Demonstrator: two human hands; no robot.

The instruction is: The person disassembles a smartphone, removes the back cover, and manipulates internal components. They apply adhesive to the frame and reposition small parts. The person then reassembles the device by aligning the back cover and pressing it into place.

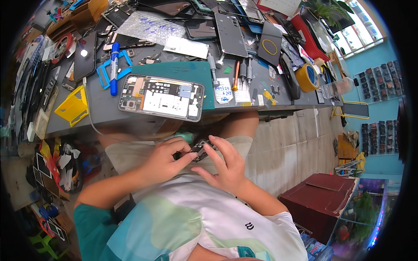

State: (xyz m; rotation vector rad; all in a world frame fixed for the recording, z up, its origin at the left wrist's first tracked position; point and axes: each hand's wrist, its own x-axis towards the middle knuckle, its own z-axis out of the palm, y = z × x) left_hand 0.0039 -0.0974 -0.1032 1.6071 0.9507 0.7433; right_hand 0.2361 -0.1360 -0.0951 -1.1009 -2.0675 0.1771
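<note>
Above my lap, my left hand (167, 158) grips a small dark phone part (199, 150) with metallic details, pinched between thumb and fingers. The part's exact kind is too small to make out. At its right end my right hand (226, 167) has its fingers stretched and apart, the fingertips touching or nearly touching the part, the thumb away from it. On the bench edge beyond lies an opened phone (161, 98), its battery and inner boards exposed. It rests partly on a green mat (187, 71).
Screwdrivers (236, 76), a blue marker (114, 69), a blue frame (124, 61) and a yellow stand (73, 106) lie around the phone. Yellow tape (307, 77) stands at right. Several phones and panels crowd the back of the grey bench (270, 99). A dark red box (320, 193) sits lower right.
</note>
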